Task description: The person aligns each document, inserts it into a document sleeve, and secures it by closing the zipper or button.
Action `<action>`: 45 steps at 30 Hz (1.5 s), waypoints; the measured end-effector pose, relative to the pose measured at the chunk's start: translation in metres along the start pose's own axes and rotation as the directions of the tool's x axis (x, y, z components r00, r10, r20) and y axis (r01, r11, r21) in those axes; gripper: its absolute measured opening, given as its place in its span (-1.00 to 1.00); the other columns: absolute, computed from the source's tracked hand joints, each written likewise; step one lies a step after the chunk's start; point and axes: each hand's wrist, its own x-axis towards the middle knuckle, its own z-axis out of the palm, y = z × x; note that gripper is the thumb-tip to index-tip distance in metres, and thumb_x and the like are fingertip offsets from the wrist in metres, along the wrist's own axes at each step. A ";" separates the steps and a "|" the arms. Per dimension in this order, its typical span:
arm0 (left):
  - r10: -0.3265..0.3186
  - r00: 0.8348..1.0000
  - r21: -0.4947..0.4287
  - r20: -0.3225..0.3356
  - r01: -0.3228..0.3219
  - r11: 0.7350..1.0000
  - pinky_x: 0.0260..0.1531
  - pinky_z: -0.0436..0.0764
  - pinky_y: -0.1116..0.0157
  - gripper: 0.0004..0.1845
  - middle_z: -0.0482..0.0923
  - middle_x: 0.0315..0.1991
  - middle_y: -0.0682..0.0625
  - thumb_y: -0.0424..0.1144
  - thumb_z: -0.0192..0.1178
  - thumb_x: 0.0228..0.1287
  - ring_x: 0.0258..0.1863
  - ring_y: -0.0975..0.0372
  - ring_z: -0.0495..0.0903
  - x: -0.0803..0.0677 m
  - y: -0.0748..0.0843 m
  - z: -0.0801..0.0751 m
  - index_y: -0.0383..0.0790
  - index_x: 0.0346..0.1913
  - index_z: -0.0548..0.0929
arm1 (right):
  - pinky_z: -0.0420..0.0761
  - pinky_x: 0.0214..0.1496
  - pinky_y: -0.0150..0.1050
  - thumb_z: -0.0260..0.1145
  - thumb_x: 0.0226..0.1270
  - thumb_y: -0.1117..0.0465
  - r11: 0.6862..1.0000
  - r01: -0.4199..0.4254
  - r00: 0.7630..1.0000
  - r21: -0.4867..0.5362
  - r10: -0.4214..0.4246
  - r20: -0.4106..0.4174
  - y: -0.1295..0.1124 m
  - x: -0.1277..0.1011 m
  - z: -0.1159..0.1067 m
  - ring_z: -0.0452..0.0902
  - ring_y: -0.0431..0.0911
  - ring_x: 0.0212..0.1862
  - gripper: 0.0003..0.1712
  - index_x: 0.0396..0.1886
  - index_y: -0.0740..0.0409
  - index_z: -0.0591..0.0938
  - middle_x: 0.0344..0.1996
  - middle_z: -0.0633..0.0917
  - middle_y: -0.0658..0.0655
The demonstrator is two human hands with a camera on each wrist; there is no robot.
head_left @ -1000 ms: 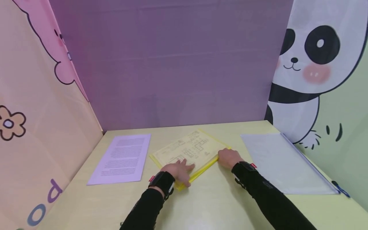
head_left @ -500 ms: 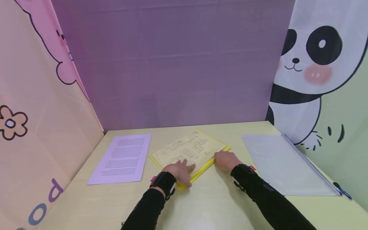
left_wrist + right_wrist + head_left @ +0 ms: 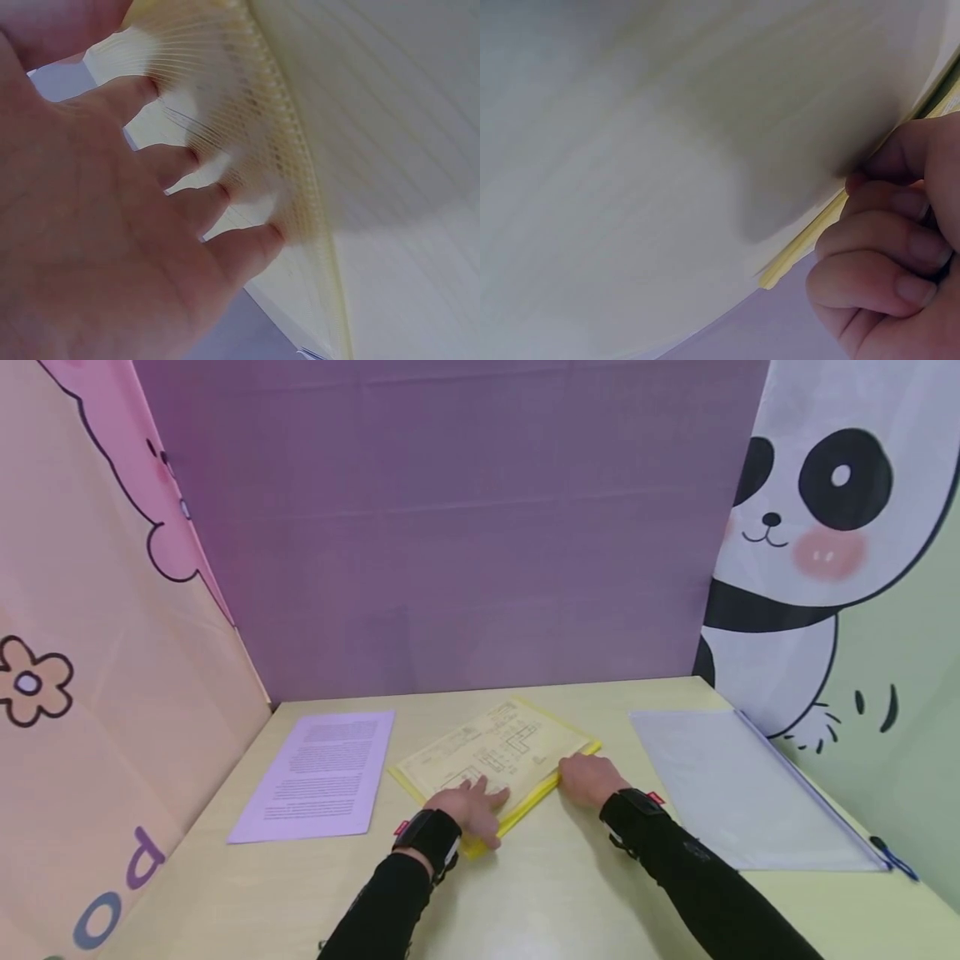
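A: Yellow zip folder [image 3: 495, 758] lies flat mid-table, turned at an angle, a printed diagram sheet showing through it. Left hand [image 3: 467, 808] rests on its near left corner, fingers spread and straight, pressing the mesh down. The left wrist view shows the fingertips [image 3: 225, 191] on the weave beside the zipper teeth.

B: Right hand?

A: Right hand [image 3: 590, 779] is at the near long edge, toward the right end. From the right wrist view the fingers [image 3: 889, 240] are curled tight against the yellow edge; looks like a pinch on something there, likely the zipper pull, though the pull itself is hidden.

B: Handling?

A: Judged light, thin and floppy. Slick plastic mesh on a smooth top, so it would slide if not pinned; the flat left palm seems to serve that. Best hold is along the stiffer zipper edge or a corner, not the limp middle.

B: Surroundings?

A: Pale yellow table [image 3: 540, 893], smooth and matte. A printed text sheet [image 3: 318, 772] lies to the left, apart from the folder. A clear zip pouch [image 3: 738, 789] lies to the right, well apart. Purple backdrop [image 3: 450, 527] behind, a pink cartoon panel [image 3: 97, 610] on the left, a panda panel [image 3: 810, 527] on the right.
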 end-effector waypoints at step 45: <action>-0.010 1.000 -0.058 -0.001 0.010 0.998 0.47 0.07 -0.14 -0.17 -0.03 0.64 -0.03 -0.01 0.37 0.23 0.60 -0.02 -0.06 -0.003 0.003 0.000 0.30 0.56 0.28 | 0.62 -0.26 0.01 0.22 0.48 0.25 0.999 0.042 0.998 -0.026 -0.043 -0.036 -0.016 -0.006 0.003 0.52 0.05 -0.42 -0.81 -0.35 0.25 0.59 -0.49 0.58 0.17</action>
